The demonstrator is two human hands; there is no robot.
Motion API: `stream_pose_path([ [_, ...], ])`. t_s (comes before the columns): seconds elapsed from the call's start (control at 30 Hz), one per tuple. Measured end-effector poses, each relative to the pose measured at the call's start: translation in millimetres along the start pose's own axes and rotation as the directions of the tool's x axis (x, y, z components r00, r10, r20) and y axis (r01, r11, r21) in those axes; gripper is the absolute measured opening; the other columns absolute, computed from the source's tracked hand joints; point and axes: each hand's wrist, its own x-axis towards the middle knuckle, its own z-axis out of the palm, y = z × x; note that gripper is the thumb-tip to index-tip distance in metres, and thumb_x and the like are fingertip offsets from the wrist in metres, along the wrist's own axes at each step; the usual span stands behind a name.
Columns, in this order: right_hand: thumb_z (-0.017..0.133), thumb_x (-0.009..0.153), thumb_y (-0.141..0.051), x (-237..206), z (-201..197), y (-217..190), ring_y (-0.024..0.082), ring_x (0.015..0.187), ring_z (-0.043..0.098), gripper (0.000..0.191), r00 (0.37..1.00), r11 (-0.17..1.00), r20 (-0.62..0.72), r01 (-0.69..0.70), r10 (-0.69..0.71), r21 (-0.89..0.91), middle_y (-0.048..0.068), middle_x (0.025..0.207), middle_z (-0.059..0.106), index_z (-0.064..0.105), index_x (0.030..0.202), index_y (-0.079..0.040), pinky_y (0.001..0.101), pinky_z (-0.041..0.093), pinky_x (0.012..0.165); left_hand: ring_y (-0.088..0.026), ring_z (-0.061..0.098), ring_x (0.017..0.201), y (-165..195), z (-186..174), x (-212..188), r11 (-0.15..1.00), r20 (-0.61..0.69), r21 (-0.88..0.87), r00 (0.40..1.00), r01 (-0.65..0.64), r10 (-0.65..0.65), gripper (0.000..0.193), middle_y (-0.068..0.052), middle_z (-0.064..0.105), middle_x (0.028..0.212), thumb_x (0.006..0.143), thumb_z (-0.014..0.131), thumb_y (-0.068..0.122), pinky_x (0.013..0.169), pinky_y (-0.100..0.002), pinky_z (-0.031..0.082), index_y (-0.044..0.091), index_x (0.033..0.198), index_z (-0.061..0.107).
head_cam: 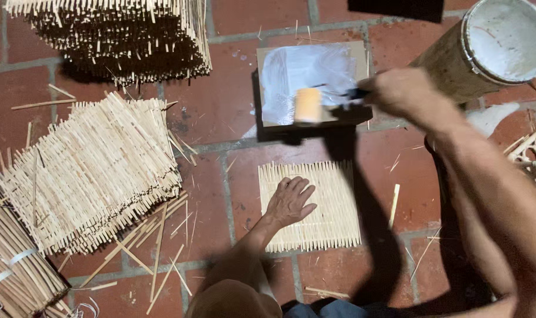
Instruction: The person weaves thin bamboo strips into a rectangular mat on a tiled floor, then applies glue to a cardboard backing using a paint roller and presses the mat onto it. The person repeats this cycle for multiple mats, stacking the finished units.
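Above the mat (333, 206), the right hand's (404, 91) roller (308, 105) handle points right.

Craft workshop: bamboo mat stacks (91, 171), brick floor (221, 106).

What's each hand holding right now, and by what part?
Right hand holds a small paint roller by its handle. Left hand holds nothing, pressing flat on the woven mat.

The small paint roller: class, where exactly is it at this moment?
In the head view, the paint roller is upper centre, held by the right hand over the white-smeared board, just beyond the woven mat.
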Motion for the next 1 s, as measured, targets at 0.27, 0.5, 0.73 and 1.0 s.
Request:
stream_pose_path([
  [0.27, 0.073, 0.090, -0.037, -96, 38, 128, 0.032, 0.080, 0.073, 0.039, 0.973, 0.992, -0.193, -0.129, 0.126, -0.005, 0.015, 0.104, 0.077, 0.077, 0.123, -0.018, 0.0453, 0.059, 0.068, -0.029, 0.048, 0.131, 1, -6, -2, 0.999, -0.095, -0.020, 0.995, -0.037, 0.035, 0.055, -0.012, 0.059, 0.135, 0.090, 0.071, 0.043, 0.110, -0.047, 0.033, 0.009, 0.132, 0.061],
  [0.5, 0.063, 0.100, -0.014, -153, 124, -45, 0.022, 0.065, 0.066, 0.038, 0.776, 0.472, 0.057, -0.437, 0.628, 0.765, 0.015, 0.087, 0.073, 0.063, 0.136, -0.005, 0.0377, 0.055, 0.054, -0.029, 0.049, 0.128, 2, -15, 2, 0.997, -0.085, -0.065, 0.995, -0.047, 0.041, 0.055, -0.014, 0.058, 0.132, 0.090, 0.072, 0.041, 0.106, -0.047, 0.033, 0.007, 0.130, 0.060],
  [0.73, 0.066, 0.098, -0.015, -62, 89, -58, 0.042, 0.075, 0.070, 0.024, 0.820, 0.768, -0.299, -0.242, 0.488, 0.592, 0.027, 0.085, 0.071, 0.068, 0.116, 0.000, 0.0501, 0.055, 0.064, -0.029, 0.048, 0.128, 1, -16, 2, 0.998, -0.049, -0.056, 0.998, -0.042, 0.040, 0.054, -0.013, 0.057, 0.131, 0.092, 0.072, 0.041, 0.107, -0.046, 0.034, 0.006, 0.130, 0.060],
  [1.0, 0.071, 0.105, -0.038, 15, 21, 47, 0.036, 0.081, 0.073, 0.040, 0.904, 0.832, -0.133, -0.306, 0.407, 0.463, 0.025, 0.092, 0.074, 0.076, 0.117, -0.001, 0.0500, 0.055, 0.074, -0.028, 0.049, 0.128, -3, -24, 4, 0.997, -0.130, -0.055, 0.991, -0.050, 0.042, 0.054, -0.011, 0.057, 0.128, 0.089, 0.071, 0.042, 0.107, -0.045, 0.034, 0.008, 0.129, 0.060],
])
